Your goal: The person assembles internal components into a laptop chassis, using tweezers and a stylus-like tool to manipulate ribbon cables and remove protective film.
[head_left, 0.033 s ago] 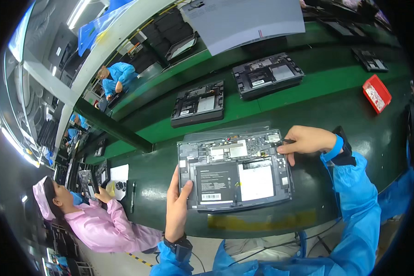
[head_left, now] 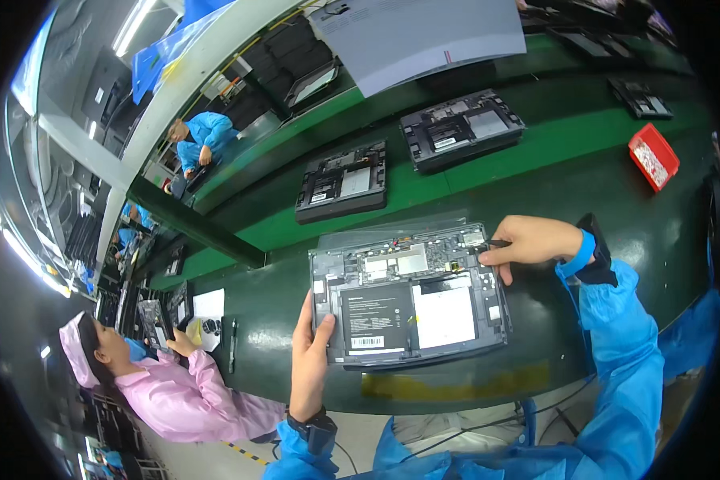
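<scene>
An opened laptop base [head_left: 448,356] lies in front of me on the dark green bench, its insides facing up. A black battery [head_left: 375,314] and a white rectangular part [head_left: 446,314] show in its near half; the circuit board [head_left: 396,262] runs along the far half. My left hand [head_left: 310,352] grips the left edge, thumb on top and fingers along the side. At the far right corner my right hand [head_left: 528,242] is closed on a thin black tool [head_left: 500,242], its tip over the board. The exact kind of tool cannot be made out. Clear film [head_left: 392,228] sticks out behind the base.
Two more opened laptop bases [head_left: 342,182] [head_left: 462,130] sit on the bright green strip beyond. A red bin [head_left: 654,158] of small white parts stands at right. A pen [head_left: 233,346] and paper [head_left: 210,308] lie left, near a co-worker in pink [head_left: 176,392] holding a dark panel.
</scene>
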`<state>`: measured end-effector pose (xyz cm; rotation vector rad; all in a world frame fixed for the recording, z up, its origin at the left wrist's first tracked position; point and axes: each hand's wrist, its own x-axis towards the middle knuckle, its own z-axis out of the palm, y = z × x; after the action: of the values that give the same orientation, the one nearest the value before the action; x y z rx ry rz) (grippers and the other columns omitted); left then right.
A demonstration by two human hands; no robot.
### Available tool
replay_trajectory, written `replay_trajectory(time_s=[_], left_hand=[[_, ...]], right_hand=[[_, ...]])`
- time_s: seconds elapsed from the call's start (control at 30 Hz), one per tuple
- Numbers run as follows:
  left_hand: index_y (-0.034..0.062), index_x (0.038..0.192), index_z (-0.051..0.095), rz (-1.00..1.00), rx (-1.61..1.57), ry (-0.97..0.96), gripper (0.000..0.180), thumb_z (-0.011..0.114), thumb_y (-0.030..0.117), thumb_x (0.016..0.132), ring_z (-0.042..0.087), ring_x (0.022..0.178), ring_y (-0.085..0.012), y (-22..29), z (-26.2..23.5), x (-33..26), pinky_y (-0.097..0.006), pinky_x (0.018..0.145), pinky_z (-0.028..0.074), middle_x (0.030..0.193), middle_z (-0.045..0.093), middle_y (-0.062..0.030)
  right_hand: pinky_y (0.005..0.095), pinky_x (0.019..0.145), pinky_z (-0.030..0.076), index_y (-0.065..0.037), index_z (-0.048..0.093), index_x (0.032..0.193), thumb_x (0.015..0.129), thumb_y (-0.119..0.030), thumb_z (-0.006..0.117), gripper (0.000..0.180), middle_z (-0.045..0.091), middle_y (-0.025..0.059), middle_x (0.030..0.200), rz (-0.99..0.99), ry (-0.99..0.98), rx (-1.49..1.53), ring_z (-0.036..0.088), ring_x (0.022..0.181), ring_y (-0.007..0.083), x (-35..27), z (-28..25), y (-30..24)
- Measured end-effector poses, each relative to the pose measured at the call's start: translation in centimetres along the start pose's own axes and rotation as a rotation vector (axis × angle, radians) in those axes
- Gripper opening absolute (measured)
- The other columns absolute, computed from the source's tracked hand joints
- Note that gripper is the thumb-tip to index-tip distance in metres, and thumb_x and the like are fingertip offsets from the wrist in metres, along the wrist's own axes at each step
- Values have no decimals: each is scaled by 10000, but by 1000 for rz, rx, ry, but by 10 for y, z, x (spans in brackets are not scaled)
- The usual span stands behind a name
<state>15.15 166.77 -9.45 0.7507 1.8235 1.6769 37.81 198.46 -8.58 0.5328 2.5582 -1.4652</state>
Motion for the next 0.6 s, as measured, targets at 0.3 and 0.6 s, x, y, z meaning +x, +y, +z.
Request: replay_trajectory(time_s=[0.3,0.6], left_hand=[[-27,1646,189,-134,-51,57,681,516,137,1072,307,1525,-212,-36,25,-29,-326,1238,228,1705,244,-170],[23,1628,265,140,-820,-28,938,734,318,871,521,1368,-362,2,24,-30,-516,1185,408,1546,464,-178]], right_hand=[[361,624,527,4,755,808,1028,-324,591,428,745,31,678,-17,44,-251,669,617,197,1,-3,6],[290,441,251,2,662,731,1040,-351,621,471,487,-8,551,84,54,436,362,470,67,-1,-8,15]])
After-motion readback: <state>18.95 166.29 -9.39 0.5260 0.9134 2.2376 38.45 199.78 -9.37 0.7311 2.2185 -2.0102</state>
